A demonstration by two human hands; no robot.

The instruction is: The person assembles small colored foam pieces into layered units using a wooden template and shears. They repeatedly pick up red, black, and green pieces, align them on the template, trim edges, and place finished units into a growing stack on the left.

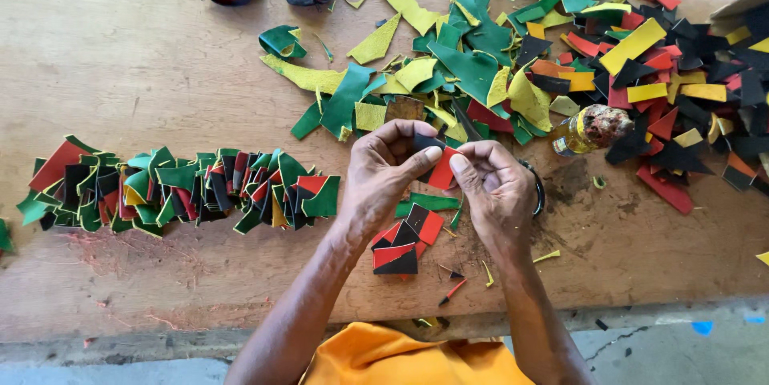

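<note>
Red-black leather piece point(439, 167) | long axis tilted, upper-right to lower-left | pinched by left hand point(384, 173) and right hand point(493, 185)

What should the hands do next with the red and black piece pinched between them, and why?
Probably press the red and black piece together between both thumbs, then lay it on the small stack just below. The left hand and right hand both pinch it above the wooden table, and similar joined pieces already lie in that stack.
</note>
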